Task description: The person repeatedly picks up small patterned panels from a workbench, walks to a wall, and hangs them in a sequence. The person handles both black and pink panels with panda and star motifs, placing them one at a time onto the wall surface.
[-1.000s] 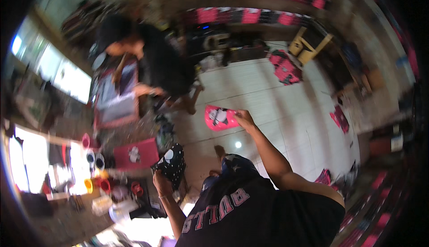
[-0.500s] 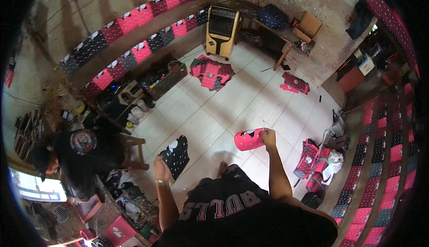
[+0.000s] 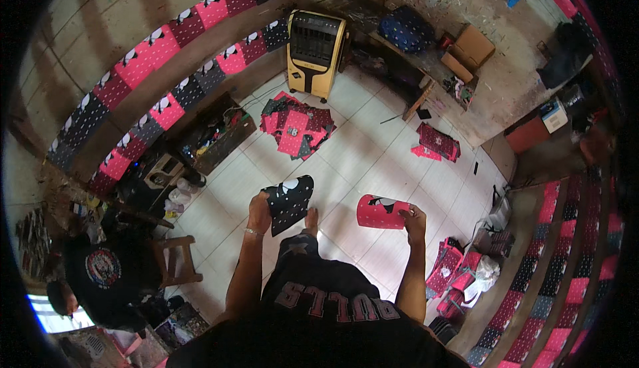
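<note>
In my left hand [image 3: 259, 213], closed on its left edge, is a black fabric panel [image 3: 290, 207] with white dots and a pale printed figure near the top. My right hand [image 3: 414, 223] pinches the right end of a pink panel [image 3: 379, 212] with white dots and a black-and-white print; this piece curls along its length. Both panels hang in the air above the tiled floor, apart from each other. Beyond them a heap of pink, maroon and grey panels [image 3: 296, 128] lies on the floor. A smaller stack of maroon and pink pieces [image 3: 439, 141] lies farther right.
A yellow and black air cooler [image 3: 316, 55] stands at the back. Rows of similar panels [image 3: 150, 55] hang along the left wall, others [image 3: 552, 281] on the right. Pink bags [image 3: 446, 268] sit at right. A co-worker [image 3: 106, 275] bends beside a wooden stool [image 3: 178, 261] at left.
My left hand has moved right and farther out with the black panel. The pink panel stays in my right hand, shifted slightly right. The whole view has turned a little, and one bare foot now shows.
</note>
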`<state>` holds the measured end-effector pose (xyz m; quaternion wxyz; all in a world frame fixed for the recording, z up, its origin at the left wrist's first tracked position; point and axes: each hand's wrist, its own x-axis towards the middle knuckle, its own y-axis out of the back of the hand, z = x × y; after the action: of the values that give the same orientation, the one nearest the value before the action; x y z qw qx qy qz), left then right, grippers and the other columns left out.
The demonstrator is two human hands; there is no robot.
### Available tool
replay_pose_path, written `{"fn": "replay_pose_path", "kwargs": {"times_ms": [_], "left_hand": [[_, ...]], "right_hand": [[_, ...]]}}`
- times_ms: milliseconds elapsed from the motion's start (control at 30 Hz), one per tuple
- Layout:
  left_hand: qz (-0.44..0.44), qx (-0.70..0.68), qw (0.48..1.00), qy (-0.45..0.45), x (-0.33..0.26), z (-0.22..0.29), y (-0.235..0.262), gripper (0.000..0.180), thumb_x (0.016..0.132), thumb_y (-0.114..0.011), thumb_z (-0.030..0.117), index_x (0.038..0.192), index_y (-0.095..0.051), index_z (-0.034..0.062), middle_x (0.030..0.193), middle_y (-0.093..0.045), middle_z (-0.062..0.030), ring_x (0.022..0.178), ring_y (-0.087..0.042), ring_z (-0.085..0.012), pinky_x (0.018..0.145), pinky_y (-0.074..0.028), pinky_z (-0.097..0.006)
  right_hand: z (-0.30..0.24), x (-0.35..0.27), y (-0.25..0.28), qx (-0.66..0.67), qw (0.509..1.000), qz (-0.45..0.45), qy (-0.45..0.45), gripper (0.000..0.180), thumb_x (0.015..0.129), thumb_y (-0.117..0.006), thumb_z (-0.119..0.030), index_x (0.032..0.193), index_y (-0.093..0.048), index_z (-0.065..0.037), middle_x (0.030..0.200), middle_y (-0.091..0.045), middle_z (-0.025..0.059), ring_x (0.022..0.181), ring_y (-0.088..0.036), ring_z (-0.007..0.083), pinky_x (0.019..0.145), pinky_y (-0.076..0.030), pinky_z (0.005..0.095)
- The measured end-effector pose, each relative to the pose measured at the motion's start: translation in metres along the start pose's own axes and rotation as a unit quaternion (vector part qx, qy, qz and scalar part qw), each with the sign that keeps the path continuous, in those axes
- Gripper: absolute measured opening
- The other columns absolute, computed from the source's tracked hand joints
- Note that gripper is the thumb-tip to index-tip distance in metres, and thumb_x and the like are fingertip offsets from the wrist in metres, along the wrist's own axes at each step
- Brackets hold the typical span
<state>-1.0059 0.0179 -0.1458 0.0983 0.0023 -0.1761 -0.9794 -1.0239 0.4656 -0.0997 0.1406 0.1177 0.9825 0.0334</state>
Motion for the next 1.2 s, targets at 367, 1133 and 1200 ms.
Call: {"fn": "replay_pose_path", "kwargs": {"times_ms": [367,1133,1200], "left_hand": [[-0.010,-0.133,0.983,0.124,0.314,0.043,-0.108,0.020,0.084,-0.045,0.020,0.087,-0.059,0.0056,0.078,-0.055,-0.0049,0.075,-0.049,-0.0155,0.069,-0.040,-0.032],[0.343,-0.442,0.801,0.214,0.666,0.007,-0.229,0.023,0.081,-0.044,0.017,0.090,-0.057,0.0004,0.079,-0.060,-0.0074,0.071,-0.058,-0.0192,0.067,-0.047,-0.032],[0.392,-0.446,0.783,0.187,0.688,0.014,-0.237,0.015,0.080,-0.047,0.015,0.069,-0.051,0.0076,0.066,-0.045,0.0016,0.061,-0.043,-0.0106,0.058,-0.037,-0.027]], "right_hand": [[-0.084,0.241,0.011,-0.059,0.995,0.071,0.028,0.012,0.080,-0.054,-0.005,0.081,-0.065,-0.003,0.063,-0.056,-0.0036,0.048,-0.038,0.0023,0.044,-0.027,0.0199],[-0.411,0.906,-0.228,-0.253,0.802,-0.329,0.430,0.017,0.070,-0.057,-0.001,0.085,-0.065,0.001,0.068,-0.062,0.0075,0.062,-0.054,0.0103,0.056,-0.043,0.0301],[-0.476,0.937,-0.290,-0.232,0.825,-0.368,0.362,0.017,0.073,-0.054,0.001,0.087,-0.065,-0.001,0.075,-0.064,0.0033,0.066,-0.055,0.0094,0.059,-0.044,0.0275]]}}
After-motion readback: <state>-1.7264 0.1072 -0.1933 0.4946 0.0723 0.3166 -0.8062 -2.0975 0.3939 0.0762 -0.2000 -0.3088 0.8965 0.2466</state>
